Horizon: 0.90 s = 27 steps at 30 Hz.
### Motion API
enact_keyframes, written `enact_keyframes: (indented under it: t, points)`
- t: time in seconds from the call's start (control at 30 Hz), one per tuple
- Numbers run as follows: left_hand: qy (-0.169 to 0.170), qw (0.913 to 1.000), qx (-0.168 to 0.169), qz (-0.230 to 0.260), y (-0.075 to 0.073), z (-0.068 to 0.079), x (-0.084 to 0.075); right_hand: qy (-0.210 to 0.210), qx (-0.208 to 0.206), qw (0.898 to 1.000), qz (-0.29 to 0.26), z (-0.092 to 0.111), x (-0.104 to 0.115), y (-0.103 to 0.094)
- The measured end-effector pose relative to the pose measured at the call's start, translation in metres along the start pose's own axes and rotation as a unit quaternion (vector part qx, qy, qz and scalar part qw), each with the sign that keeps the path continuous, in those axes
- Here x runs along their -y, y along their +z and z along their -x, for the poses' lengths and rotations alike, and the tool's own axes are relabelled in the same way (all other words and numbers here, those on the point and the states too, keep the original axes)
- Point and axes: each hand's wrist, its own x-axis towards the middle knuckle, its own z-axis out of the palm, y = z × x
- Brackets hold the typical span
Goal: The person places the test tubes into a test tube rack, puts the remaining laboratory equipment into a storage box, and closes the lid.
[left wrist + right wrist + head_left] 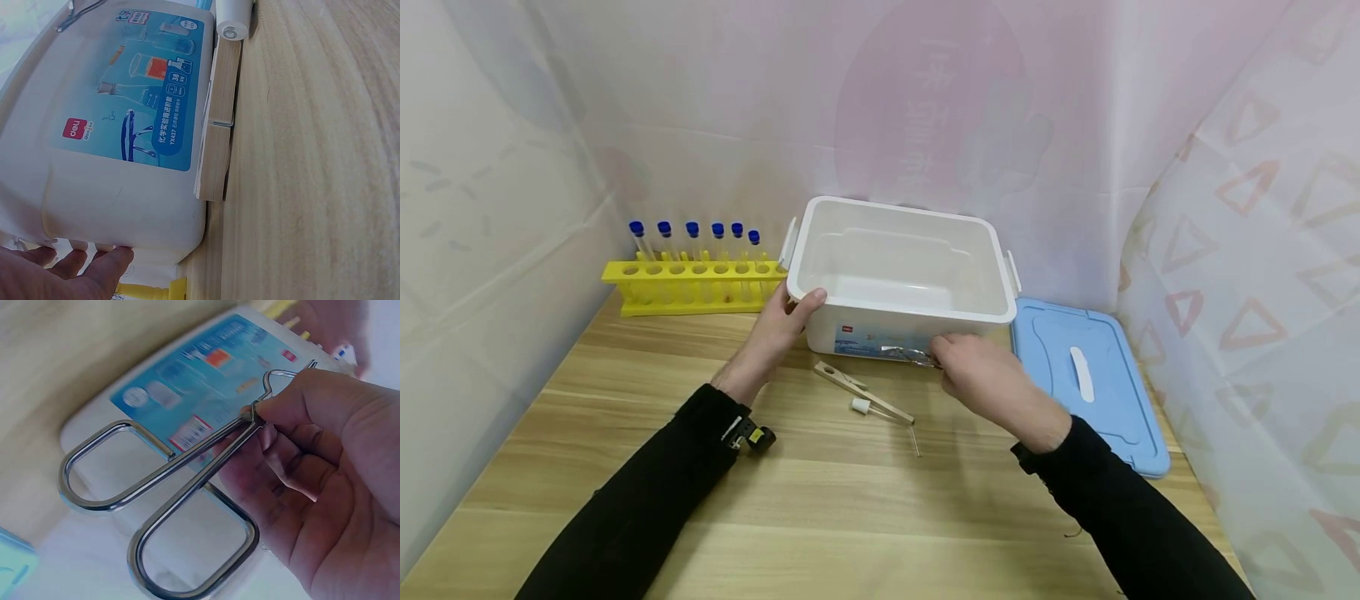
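Observation:
A white plastic storage box [917,318] with a blue label [156,87] stands at the back of the table, its lid off. My left hand [778,321] grips its front left corner, thumb at the rim and fingers against the side. In front of the label, my right hand [985,379] pinches metal crucible tongs [187,450] near their pivot, the two handle loops pointing away from the palm. Just before the box lies a wooden test tube clamp [865,392]. Beside it is a small white cylinder [861,406] with a thin rod, partly hidden by the clamp.
A yellow rack [700,272] holding several blue-capped test tubes stands left of the box. The blue lid [1060,367] with a white handle lies on the right. Printed cloth walls [737,100] enclose the wooden table [820,517] at the back and sides.

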Motion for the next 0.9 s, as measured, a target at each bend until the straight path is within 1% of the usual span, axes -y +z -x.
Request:
enact_keyframes:
  t: [0.17, 0.4, 0.57, 0.73, 0.9]
  points:
    - [0.0, 1.0, 0.001, 0.002, 0.0, 0.0, -0.001, -0.002, -0.027, 0.999, 0.016, 0.0, 0.0, -0.017]
    - [0.002, 1.0, 0.001, 0.007, 0.0, 0.001, 0.0, 0.01, -0.019, 1.0, 0.009, -0.001, -0.001, -0.042]
    - [0.002, 1.0, 0.002, 0.005, 0.001, 0.0, 0.001, 0.004, -0.036, 0.999, 0.008, -0.004, -0.004, -0.059]
    - [0.003, 1.0, 0.003, 0.006, 0.001, 0.0, 0.0, 0.006, -0.062, 0.998, -0.001, -0.012, -0.008, -0.071]
    - [0.007, 0.9999, 0.004, 0.011, 0.0, 0.0, 0.001, -0.004, -0.087, 0.996, 0.005, -0.023, -0.012, -0.08]
